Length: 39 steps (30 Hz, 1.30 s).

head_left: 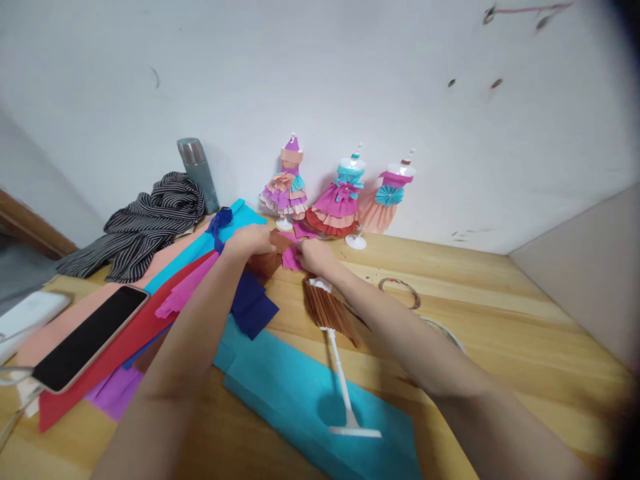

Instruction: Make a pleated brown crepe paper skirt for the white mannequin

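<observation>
My left hand (251, 241) is closed on brown crepe paper (265, 263) near the middle of the table. Just right of it, my right hand (313, 256) is at the brown sheet's right end, beside pink paper (291, 259); its fingertips are hidden, so what they hold is unclear. Below my right hand, a small white stand (340, 373) with pleated brown paper (327, 307) around its top lies over a turquoise sheet (300, 380). Dark blue paper (253, 307) is below my left hand.
Three small dress forms in paper dresses (286, 193) (340, 200) (387, 200) stand by the wall. At left are a phone (93, 337), striped cloth (150, 223), a bottle (199, 173) and coloured sheets (110, 347). Tape rings (400, 287) lie right.
</observation>
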Each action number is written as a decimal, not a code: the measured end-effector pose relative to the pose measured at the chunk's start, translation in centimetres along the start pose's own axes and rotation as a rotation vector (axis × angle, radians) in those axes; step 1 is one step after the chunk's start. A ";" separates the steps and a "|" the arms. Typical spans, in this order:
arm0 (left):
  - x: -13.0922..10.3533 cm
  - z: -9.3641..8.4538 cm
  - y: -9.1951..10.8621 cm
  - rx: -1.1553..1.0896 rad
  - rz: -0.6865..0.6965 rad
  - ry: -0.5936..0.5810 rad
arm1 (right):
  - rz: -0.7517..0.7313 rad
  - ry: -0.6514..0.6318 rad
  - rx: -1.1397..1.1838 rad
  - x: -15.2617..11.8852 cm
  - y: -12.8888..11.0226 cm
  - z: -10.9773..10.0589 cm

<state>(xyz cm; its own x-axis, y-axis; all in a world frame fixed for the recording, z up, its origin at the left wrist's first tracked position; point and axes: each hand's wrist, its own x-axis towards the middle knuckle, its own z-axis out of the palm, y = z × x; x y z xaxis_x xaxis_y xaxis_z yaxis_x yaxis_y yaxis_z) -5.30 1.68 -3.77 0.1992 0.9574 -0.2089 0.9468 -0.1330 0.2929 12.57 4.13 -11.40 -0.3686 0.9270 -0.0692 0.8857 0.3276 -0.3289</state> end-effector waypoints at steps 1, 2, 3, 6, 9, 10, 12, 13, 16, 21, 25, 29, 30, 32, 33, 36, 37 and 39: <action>0.1 0.2 -0.3 0.060 -0.064 0.017 | -0.003 0.007 -0.009 0.2 0.3 -0.1; 0.1 0.3 -0.6 0.117 -0.124 0.035 | -0.011 0.011 -0.010 0.3 0.6 -0.2; 0.0 0.5 -0.8 0.171 -0.173 0.051 | -0.026 0.010 -0.003 0.5 0.9 -0.3; -0.1 1.0 -0.5 0.262 -0.165 0.113 | -0.108 -0.025 0.046 0.7 1.4 -0.3; 0.2 2.3 0.5 0.292 -0.066 0.144 | -0.149 -0.044 0.122 0.8 1.3 0.2; 0.4 2.7 0.7 0.294 -0.053 0.147 | -0.141 -0.041 0.154 0.8 1.4 0.2; 0.7 3.1 0.4 0.289 -0.055 0.147 | -0.108 -0.029 0.233 0.9 1.6 -0.1; 0.8 3.2 0.1 0.282 -0.064 0.146 | -0.089 -0.023 0.282 1.0 1.9 -0.5; 0.9 2.8 -1.4 0.259 -0.095 0.150 | -0.034 -0.010 0.466 1.0 2.8 -1.7; 0.9 2.9 -1.8 0.273 -0.043 0.128 | 0.052 0.022 0.822 0.9 3.5 -3.0; 0.9 3.7 -1.2 0.278 -0.090 0.151 | 0.100 0.092 1.091 0.7 4.1 -4.1; 0.4 3.1 -1.4 0.234 -0.198 0.229 | 0.079 0.211 1.313 -0.5 5.3 -6.0; 0.2 2.8 -1.3 0.212 -0.203 0.251 | 0.068 0.237 1.354 -0.9 5.5 -6.5; -0.2 2.1 -0.8 0.150 -0.162 0.289 | 0.047 0.273 1.412 -1.8 5.5 -7.4; -0.4 1.7 -0.2 0.108 -0.114 0.302 | 0.037 0.283 1.430 -2.3 5.4 -7.8; -0.8 1.0 2.2 -0.057 0.109 0.303 | 0.000 0.282 1.441 -3.6 4.3 -8.7; -0.9 1.0 3.1 -0.114 0.182 0.300 | -0.015 0.273 1.432 -4.1 3.8 -8.9; -1.1 1.0 4.7 -0.488 0.447 0.214 | -0.045 0.254 1.399 -5.3 2.9 -9.4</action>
<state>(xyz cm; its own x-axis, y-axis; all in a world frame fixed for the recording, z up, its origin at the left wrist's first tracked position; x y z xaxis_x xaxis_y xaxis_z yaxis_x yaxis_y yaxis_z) -0.79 -0.22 -3.14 0.4415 0.8739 0.2034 0.5541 -0.4438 0.7043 19.76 1.92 -3.13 -0.1960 0.9769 0.0852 -0.1851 0.0485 -0.9815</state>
